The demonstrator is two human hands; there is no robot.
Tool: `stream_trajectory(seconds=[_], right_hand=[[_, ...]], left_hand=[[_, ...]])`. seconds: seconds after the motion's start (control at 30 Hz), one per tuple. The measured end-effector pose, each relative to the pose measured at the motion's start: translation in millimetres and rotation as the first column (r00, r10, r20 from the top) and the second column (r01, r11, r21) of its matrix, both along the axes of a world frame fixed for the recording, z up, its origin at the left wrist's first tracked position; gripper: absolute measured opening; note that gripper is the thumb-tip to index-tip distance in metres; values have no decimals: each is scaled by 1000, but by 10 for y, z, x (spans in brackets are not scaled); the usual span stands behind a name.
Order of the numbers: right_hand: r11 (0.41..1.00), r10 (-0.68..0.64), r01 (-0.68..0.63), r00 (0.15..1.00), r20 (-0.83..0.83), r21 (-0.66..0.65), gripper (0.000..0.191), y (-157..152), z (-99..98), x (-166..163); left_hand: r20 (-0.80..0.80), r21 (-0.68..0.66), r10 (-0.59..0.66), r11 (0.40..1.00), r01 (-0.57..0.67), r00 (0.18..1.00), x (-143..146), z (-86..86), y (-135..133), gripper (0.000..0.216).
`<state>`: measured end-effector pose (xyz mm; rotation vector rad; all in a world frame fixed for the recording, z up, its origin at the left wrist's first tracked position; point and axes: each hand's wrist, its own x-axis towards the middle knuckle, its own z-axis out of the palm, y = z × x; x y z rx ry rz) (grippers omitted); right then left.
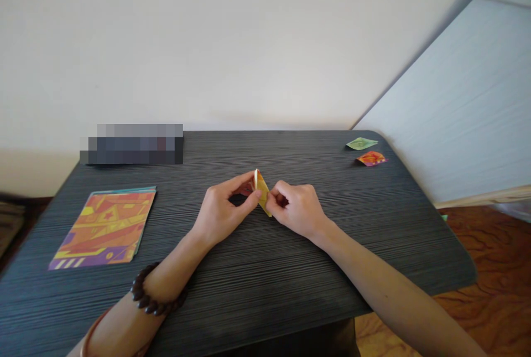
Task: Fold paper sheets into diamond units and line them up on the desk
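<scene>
Both hands meet over the middle of the dark table around a small piece of folded yellow paper [263, 186]. My left hand [224, 205] pinches it between thumb and fingers from the left, with a bit of orange showing behind. On the other side, my right hand [296, 207] has its fingers curled and grips the paper's right edge near the lower end. The paper stands tilted, its pale edge at the top. Part of it is hidden behind the fingers.
A stack of patterned paper sheets [110, 224] lies on the left of the table [265, 290]. At the back right are a folded green paper piece [362, 144] and a folded orange one [372, 159]. A blurred dark object [133, 146] sits at the back left, near the wall.
</scene>
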<state>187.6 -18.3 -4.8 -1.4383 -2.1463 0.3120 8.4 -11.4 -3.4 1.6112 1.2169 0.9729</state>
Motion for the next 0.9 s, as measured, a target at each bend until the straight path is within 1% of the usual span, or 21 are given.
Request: stream_trajectory(seconds=[0.13, 0.23, 0.37, 0.5, 0.6, 0.73, 0.9], right_hand=[[999, -52, 52, 999, -1, 7, 20, -2, 19, -15], [998, -54, 55, 997, 49, -21, 17, -8, 43, -37], [997, -28, 35, 994, 106, -69, 14, -16, 58, -56], [994, -27, 40, 992, 121, -104, 15, -12, 57, -58], [994, -12, 28, 990, 141, -109, 16, -15, 56, -70], [993, 13, 10, 981, 194, -114, 23, -24, 48, -96], [993, -15, 47, 961, 278, -108, 24, -5, 35, -78]], left_hand=[[9, 21, -25, 999, 25, 1000, -14, 12, -3, 42], [-42, 49, -57, 997, 59, 997, -24, 7, 2, 41], [-135, 93, -19, 995, 32, 991, -18, -47, 26, 42], [-117, 66, 18, 998, -10, 993, -17, -96, 55, 37], [-132, 48, 20, 999, -14, 991, -23, -97, 60, 34], [-153, 41, 14, 999, -8, 988, -25, -79, 56, 33], [-207, 98, 40, 995, -20, 978, -29, -73, 70, 35]])
